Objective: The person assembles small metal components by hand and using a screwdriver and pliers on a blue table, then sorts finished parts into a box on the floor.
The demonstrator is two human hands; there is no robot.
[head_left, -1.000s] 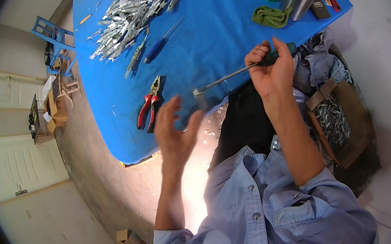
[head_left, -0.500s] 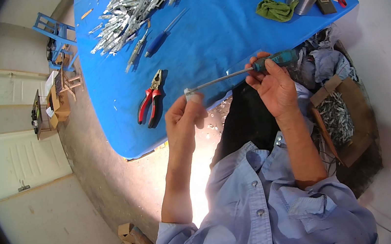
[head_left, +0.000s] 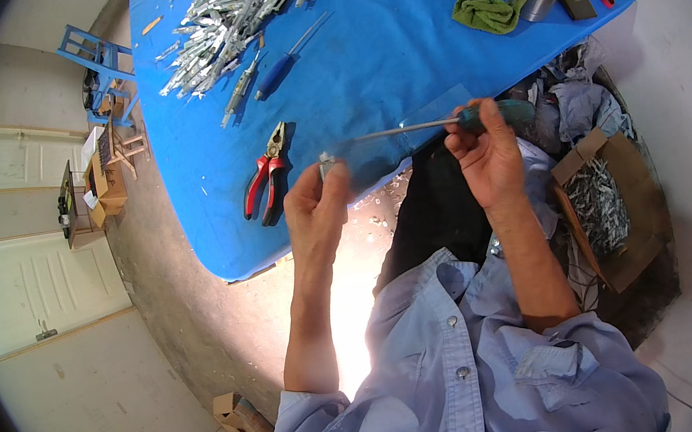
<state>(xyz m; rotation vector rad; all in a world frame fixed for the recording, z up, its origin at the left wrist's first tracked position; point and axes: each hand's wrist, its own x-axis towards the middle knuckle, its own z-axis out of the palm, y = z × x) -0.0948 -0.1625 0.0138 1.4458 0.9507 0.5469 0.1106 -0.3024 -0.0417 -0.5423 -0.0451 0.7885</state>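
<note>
My left hand point(head_left: 317, 213) pinches a small metal piece point(head_left: 327, 166) at its fingertips, closed tight on it just off the near edge of the blue tabletop point(head_left: 393, 44), while my right hand point(head_left: 484, 150) wraps fully around the dark green handle of a long screwdriver point(head_left: 447, 122) whose thin shaft reaches left toward that piece. The piece looks light, hard and smooth, likely to slip or twist, so I judge it is best held by its flat sides. The screwdriver is stiff and best held well back on its handle; red pliers point(head_left: 265, 177) lie just left of my left grip.
</note>
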